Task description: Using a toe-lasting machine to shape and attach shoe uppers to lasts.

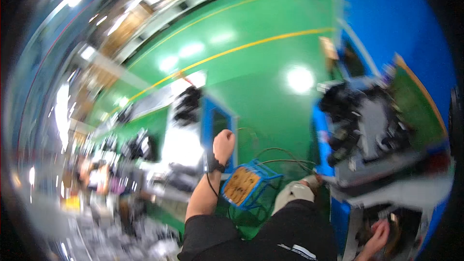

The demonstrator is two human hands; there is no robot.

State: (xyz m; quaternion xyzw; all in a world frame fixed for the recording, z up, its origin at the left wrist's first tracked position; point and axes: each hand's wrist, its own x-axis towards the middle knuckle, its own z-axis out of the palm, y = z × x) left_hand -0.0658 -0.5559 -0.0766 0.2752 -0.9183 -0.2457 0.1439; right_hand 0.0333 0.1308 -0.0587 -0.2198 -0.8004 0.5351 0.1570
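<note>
My left hand (224, 146) is closed in a loose fist, and I see nothing in it. It hangs in front of a blue-framed panel (218, 123) at the end of a bench. A black band (216, 164) with a dark cable circles that wrist. Below the hand stands a small stool (240, 185) with a worn wooden seat and blue metal legs. At the lower right, my right hand (380, 234) has its fingers curled together beside dark, blurred items (369, 220) on a lower shelf or in a bin. What those fingers hold, if anything, I cannot make out.
On the right, a blue-sided cart or bench (321, 135) bears a grey tray (372, 116) heaped with black parts. Thin cables (282, 150) loop over the green floor (270, 82). Cluttered white benches (181, 140) line the left. Much is smeared by motion.
</note>
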